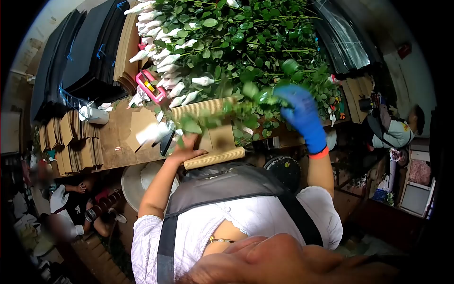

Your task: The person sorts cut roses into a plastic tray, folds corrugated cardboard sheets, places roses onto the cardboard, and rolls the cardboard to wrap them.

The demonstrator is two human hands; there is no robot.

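Note:
My left hand point(187, 148) is bare and rests on a piece of corrugated cardboard point(215, 158) at the table's front edge, its thumb spread to the right and its other fingertips partly behind leaves. My right hand point(300, 111), in a blue glove with an orange cuff, closes round a leafy flower stem point(227, 110); glove and stem are blurred by motion. That stem reaches left above the cardboard, towards a blurred white-wrapped flower head point(152, 133). Behind both hands lies a large heap of leafy stems point(250, 42) with white-wrapped heads at its left side.
A pink tape dispenser point(151, 87) and a white cup-like container point(93, 114) stand on the wooden table point(120, 137). Dark sheets point(97, 52) and folded cardboard point(75, 142) are stacked at left. One person point(395, 128) is at right, another point(71, 208) at lower left.

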